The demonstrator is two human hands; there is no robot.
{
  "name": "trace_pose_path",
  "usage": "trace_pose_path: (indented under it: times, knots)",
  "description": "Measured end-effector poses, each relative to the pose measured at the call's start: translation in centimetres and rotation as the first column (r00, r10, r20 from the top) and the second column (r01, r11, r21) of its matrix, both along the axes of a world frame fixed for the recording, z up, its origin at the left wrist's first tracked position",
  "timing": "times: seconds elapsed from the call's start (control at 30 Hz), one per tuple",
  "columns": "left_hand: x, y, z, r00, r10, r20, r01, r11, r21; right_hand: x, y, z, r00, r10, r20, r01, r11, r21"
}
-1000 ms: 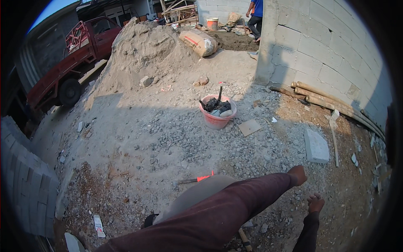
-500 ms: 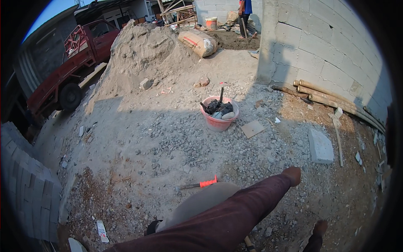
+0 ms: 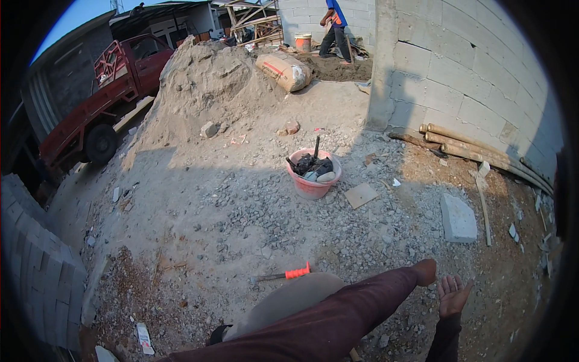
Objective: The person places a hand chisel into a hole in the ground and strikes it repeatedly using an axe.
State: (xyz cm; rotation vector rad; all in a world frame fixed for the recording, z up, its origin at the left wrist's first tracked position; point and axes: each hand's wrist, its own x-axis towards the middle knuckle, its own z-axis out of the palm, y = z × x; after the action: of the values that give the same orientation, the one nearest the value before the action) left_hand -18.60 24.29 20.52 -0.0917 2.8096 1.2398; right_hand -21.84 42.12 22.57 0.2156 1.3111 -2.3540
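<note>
My left arm, in a dark maroon sleeve, stretches across the lower middle to the right. At its end my left hand (image 3: 426,273) is closed in a fist; what it holds, if anything, is hidden. Close beside it my right hand (image 3: 453,297) is open, palm up, fingers apart and nothing in it. A chisel (image 3: 295,273) with an orange-red grip lies on the gravel beyond my left arm, beside a rounded grey shape (image 3: 283,304). A wooden handle (image 3: 355,355) shows below my arm at the lower edge.
A pink bucket (image 3: 311,188) holding dark items stands ahead, near a flat tile (image 3: 360,195). A white block (image 3: 458,218) and bamboo poles (image 3: 476,149) lie right. Behind are a sand pile (image 3: 211,90), a sack (image 3: 283,70), a red truck (image 3: 120,90) and another person (image 3: 336,30).
My right hand has risen from the lower edge toward my left fist and turned palm up, fingers spread. The left fist has shifted slightly down. The person at the back has changed stance.
</note>
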Motion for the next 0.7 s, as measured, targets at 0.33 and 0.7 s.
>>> trace_pose_path:
  times: [0.33,0.7]
  knots:
    - [-1.8,1.4,-1.1,0.996,-0.016,-0.09,0.033,0.98,0.194,0.4,0.2,0.7,0.998,-0.059,-0.018,0.057,0.993,-0.102]
    - [-2.1,1.3,-0.9,0.889,-0.366,-0.274,0.373,0.927,-0.028,0.5,0.1,2.1,0.995,-0.07,-0.067,0.058,0.984,-0.166]
